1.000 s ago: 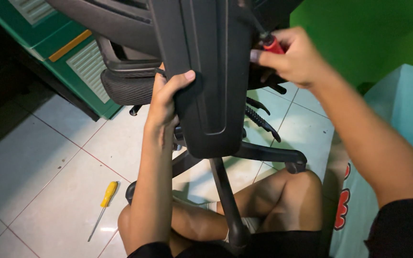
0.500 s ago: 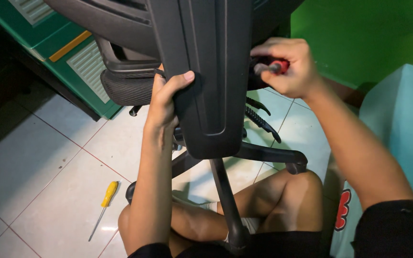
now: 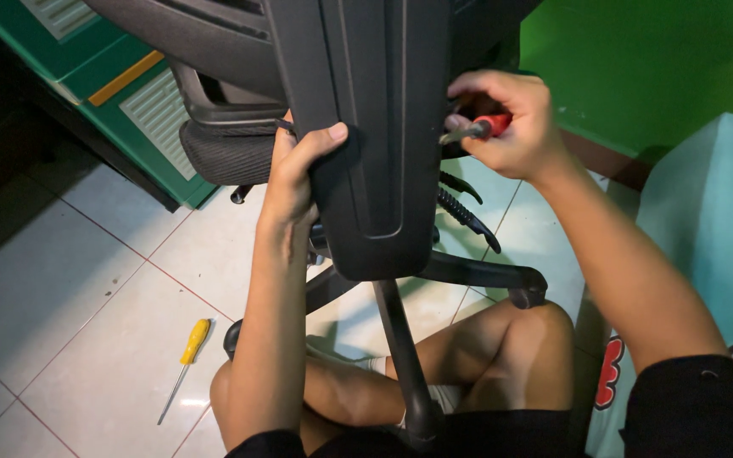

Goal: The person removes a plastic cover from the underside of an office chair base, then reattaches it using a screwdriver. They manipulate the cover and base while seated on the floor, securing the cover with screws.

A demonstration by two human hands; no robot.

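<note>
A black office chair stands in front of me, its tall plastic back spine (image 3: 375, 127) filling the upper middle of the view. My left hand (image 3: 294, 174) grips the spine's left edge, thumb wrapped over the front. My right hand (image 3: 506, 123) is closed around a red-handled screwdriver (image 3: 478, 129), whose metal shaft points left into the spine's right side. The tip is hidden behind the plastic.
A yellow-handled screwdriver (image 3: 187, 354) lies on the white tiled floor at lower left. The chair's star base and a caster (image 3: 526, 288) spread over my bare legs. A green cabinet (image 3: 120, 80) stands at upper left, a green wall at right, and a pale blue surface (image 3: 710, 220) at far right.
My right hand has come down and turned with the red screwdriver, so its shaft now points left at the spine. My left hand has kept its grip.
</note>
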